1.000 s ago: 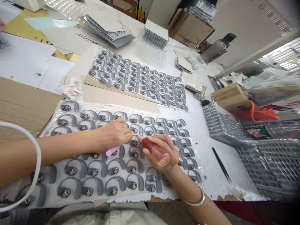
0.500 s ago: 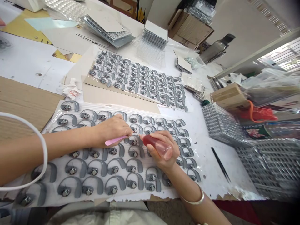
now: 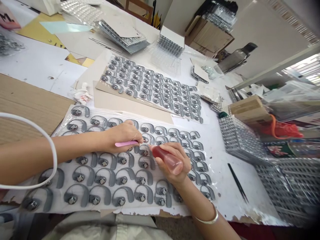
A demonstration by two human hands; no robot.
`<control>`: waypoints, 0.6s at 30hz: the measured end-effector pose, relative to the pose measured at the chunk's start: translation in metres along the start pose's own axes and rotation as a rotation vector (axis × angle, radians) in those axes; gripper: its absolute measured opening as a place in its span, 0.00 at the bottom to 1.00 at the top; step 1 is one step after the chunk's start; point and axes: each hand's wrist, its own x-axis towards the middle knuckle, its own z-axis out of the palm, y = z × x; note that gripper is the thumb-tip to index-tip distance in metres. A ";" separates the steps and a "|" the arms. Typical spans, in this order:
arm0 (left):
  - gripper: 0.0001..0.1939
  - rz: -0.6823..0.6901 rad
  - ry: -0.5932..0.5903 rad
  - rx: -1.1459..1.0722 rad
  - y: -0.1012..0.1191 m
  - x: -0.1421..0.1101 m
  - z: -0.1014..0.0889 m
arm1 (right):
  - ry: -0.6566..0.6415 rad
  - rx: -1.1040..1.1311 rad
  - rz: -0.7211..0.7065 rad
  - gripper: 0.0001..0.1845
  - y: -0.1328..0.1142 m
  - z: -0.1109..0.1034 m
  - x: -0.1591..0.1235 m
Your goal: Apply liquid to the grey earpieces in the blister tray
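Now the left hand (image 3: 126, 136) grips the pink stick (image 3: 124, 144) flatter than before, while the right hand (image 3: 182, 170), clasping the red bottle (image 3: 167, 159), apparently keeps working beside the same gray earpiece (image 3: 144, 152).

A translucent red bottle (image 3: 168, 160) being held aslant, its narrow tip aimed up and to the left, a slim pink stick (image 3: 125, 144) held almost level beside it, and there, grey ear hooks (image 3: 150, 194) laid flat in rows beneath, curved, fitted with round metallic discs
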 end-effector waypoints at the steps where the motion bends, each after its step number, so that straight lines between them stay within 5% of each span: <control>1: 0.07 0.002 0.006 -0.001 -0.001 0.000 0.000 | -0.002 -0.003 -0.009 0.15 0.000 0.000 0.000; 18: 0.07 0.023 0.050 0.013 -0.004 -0.002 0.004 | -0.027 -0.061 -0.082 0.17 -0.001 0.002 -0.002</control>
